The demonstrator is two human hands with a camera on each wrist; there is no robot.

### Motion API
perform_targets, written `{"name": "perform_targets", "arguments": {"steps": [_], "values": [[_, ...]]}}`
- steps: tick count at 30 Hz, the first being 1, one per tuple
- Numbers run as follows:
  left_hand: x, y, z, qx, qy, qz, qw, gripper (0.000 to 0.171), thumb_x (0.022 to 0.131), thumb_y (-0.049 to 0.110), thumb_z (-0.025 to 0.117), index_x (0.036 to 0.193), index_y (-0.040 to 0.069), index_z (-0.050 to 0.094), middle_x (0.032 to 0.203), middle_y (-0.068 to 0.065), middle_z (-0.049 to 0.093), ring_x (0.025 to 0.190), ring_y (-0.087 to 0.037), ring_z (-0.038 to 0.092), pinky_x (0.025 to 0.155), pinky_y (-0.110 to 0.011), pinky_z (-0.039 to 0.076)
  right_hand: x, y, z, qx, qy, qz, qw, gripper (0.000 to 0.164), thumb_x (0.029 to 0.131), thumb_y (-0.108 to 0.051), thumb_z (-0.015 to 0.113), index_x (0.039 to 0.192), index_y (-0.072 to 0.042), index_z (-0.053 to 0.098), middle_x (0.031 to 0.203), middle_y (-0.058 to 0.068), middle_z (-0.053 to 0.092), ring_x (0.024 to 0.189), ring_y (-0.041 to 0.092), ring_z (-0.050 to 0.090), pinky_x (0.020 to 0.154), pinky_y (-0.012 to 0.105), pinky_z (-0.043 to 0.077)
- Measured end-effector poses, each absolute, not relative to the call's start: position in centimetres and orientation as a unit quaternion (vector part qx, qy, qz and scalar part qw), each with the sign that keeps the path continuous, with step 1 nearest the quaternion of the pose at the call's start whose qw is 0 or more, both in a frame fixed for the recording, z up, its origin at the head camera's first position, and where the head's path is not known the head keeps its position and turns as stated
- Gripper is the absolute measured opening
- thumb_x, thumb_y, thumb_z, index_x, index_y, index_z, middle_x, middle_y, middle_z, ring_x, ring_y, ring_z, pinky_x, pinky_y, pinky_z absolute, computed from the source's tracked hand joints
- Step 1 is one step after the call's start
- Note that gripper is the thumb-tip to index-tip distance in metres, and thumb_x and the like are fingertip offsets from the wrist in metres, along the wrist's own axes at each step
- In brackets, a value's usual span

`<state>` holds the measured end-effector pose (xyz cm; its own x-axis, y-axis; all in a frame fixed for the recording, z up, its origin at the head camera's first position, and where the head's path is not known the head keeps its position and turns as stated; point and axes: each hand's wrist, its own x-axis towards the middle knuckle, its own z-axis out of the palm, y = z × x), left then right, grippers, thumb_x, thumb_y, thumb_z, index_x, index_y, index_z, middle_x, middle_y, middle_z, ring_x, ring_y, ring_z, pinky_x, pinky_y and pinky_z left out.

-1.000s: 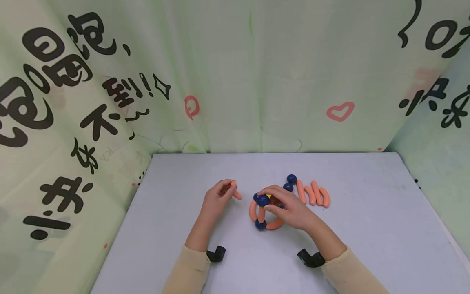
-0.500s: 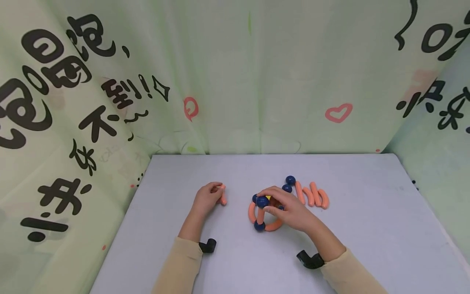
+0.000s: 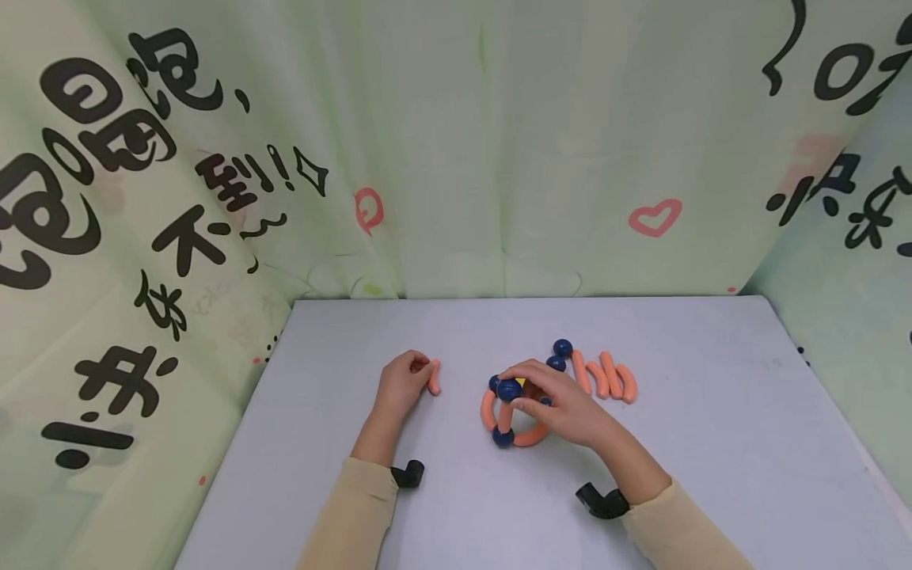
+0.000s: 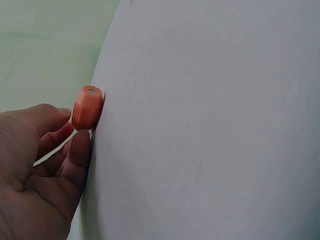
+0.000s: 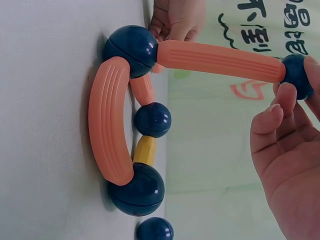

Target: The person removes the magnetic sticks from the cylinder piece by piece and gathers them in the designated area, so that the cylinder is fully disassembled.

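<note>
My right hand (image 3: pixel 559 398) pinches a blue ball (image 5: pixel 297 77) at the top of an upright straight orange rod (image 5: pixel 220 60). That rod stands on another blue ball (image 5: pixel 132 50), part of a magnetic-rod frame lying on the table. Curved orange rods (image 5: pixel 110 120), further blue balls and a yellow rod (image 5: pixel 145 150) make up this base; the right hand hides some of it in the head view. Left of the frame, a loose orange rod (image 3: pixel 434 378) lies on the table. My left hand (image 3: pixel 400 385) is beside it, its fingertips at the rod's near side, not wrapped round it.
Several loose orange rods (image 3: pixel 611 375) lie in a row behind and right of the frame. Two loose blue balls (image 3: pixel 563 348) sit at the row's left end. The white table (image 3: pixel 342 332) is enclosed by a printed curtain (image 3: pixel 442 158).
My left hand has moved left with the orange rod, set it on the table, and loosened its fingers. The right hand keeps holding the blue ball in place.
</note>
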<state>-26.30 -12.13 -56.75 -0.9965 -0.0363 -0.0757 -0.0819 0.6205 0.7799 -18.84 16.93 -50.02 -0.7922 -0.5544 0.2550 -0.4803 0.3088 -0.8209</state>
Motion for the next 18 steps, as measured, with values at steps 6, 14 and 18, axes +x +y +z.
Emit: {"name": "perform_targets", "arguments": {"steps": [6,14,18], "values": [[-25.9,-11.7,-57.0,-0.016,0.905,0.425,-0.014,0.025,0.095,0.031,0.066,0.106,0.009,0.071,0.096,-0.005,0.063,0.087,-0.017,0.058,0.078,-0.032,0.049,-18.7,17.0,-49.9,-0.321,0.813,-0.485,0.034,0.032,0.099,-0.02,0.061,0.131,-0.022,0.058,0.122,-0.008,0.059,0.084,0.01,0.056,0.073,0.023,0.051],[-22.7,-9.1,-55.5,0.141,0.872,0.468,-0.013,0.019,0.099,0.025,0.059,0.111,0.02,0.072,0.102,0.005,0.065,0.085,-0.009,0.057,0.074,-0.022,0.049,-18.7,16.9,-49.8,-0.322,0.813,-0.484,0.034,0.032,0.099,-0.02,0.062,0.131,-0.019,0.059,0.123,-0.007,0.06,0.085,0.008,0.058,0.075,0.023,0.052],[-21.2,-8.3,-55.2,0.299,0.801,0.514,0.065,0.026,0.101,0.019,0.056,0.124,0.015,0.067,0.116,-0.002,0.067,0.099,-0.012,0.06,0.086,-0.026,0.052,-18.8,16.9,-49.7,-0.329,0.808,-0.487,0.033,0.032,0.098,-0.019,0.062,0.13,-0.022,0.059,0.124,-0.004,0.061,0.087,0.009,0.06,0.076,0.024,0.053]]}}
